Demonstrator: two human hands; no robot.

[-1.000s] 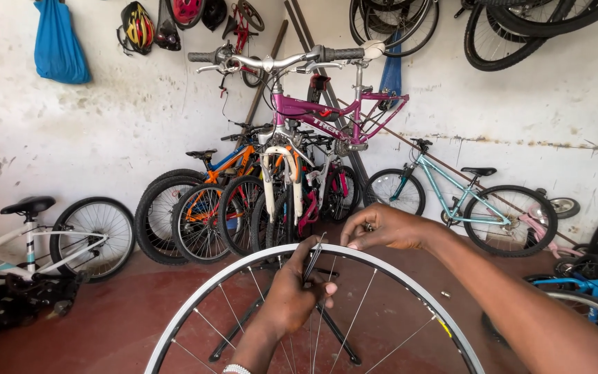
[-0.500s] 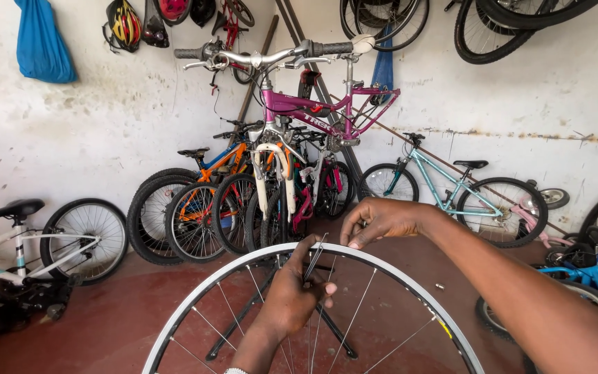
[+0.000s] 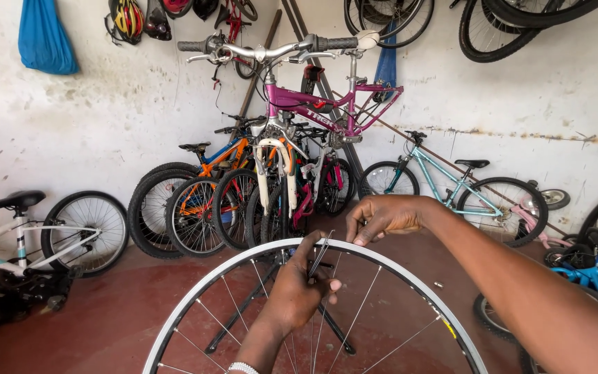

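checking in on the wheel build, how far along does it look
Done: some thin steel spokes already run inward from the bare silver wheel rim. In hand: the left hand holds a bundle of loose spokes; the right hand pinches at the rim's top. Left: that bundle remains unfitted.

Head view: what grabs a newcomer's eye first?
The bare white wheel rim arcs across the bottom centre, the left hand pinching a bundle of loose spokes inside it and the right hand touching its top edge. Behind, a magenta bike is raised above a cluster of bikes against the stained wall.
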